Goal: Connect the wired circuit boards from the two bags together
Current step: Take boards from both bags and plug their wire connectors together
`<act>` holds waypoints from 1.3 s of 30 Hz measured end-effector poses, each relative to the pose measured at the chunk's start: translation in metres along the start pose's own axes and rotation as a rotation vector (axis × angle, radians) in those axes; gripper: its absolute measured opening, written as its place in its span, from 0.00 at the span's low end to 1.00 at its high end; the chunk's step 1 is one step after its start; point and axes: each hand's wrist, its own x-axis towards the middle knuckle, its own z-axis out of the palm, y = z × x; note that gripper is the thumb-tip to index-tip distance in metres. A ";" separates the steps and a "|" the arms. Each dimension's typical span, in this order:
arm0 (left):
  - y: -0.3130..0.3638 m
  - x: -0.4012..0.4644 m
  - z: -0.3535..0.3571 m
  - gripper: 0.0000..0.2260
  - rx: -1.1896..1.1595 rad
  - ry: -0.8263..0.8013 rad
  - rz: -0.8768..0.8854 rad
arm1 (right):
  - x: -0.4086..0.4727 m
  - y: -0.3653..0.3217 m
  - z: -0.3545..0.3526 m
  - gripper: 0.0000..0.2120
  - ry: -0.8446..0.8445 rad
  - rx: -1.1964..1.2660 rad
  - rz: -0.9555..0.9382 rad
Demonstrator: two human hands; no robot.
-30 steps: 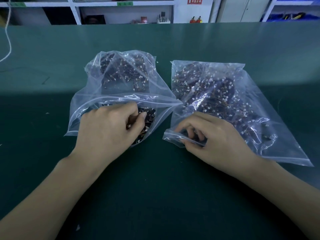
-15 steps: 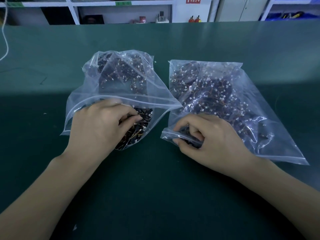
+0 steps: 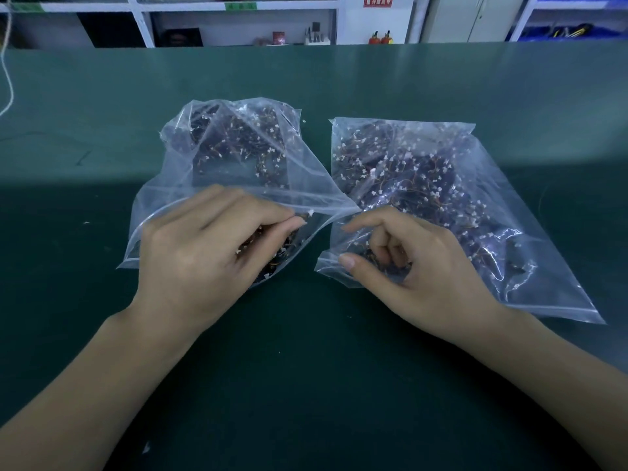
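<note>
Two clear zip bags side by side on a green mat [image 3: 306, 368], mouths toward the camera, both stuffed with small dark boards trailing thin orange-red wires and white plugs. Left bag [image 3: 190, 171] bunched up and puffy at the far end, mouth gaping wide. Right bag [image 3: 509, 232] flatter, angled off to the right, its near-left corner close to the left bag's mouth, just about touching there.

Left hand [image 3: 200, 253] reaching into the left bag's mouth, knuckles up, fingers curled down, thumb and forefinger pinched on something in the pile of boards [image 3: 282, 246] right at the opening. Can't tell exactly which board or wire, too tangled and dim. Upper lip of the bag draped over the fingers.

Right hand [image 3: 418, 263] at the mouth of the right bag, fingers curled inward, forefinger hooked out toward the left, thumb flat along the bag's near lip. Middle fingers tucked down among the boards [image 3: 424, 185] near the opening. Hard to say whether anything is actually held between them; looks like digging in the pile.

All boards inside the bags, none out on the mat.

Back edge: white shelving [image 3: 238, 15] with green labels, a red sign, two little red bottles, a white cord [image 3: 8, 79] hanging at far left.
</note>
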 end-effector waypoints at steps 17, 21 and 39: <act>0.033 -0.006 0.012 0.03 -0.433 -0.062 -0.228 | 0.002 0.009 0.001 0.04 0.163 0.070 -0.198; 0.030 -0.006 0.014 0.05 -0.385 -0.081 -0.236 | 0.002 0.005 -0.001 0.03 0.175 0.099 -0.209; 0.028 -0.008 0.016 0.06 -0.356 -0.133 -0.228 | 0.003 0.000 -0.001 0.05 0.091 0.159 -0.150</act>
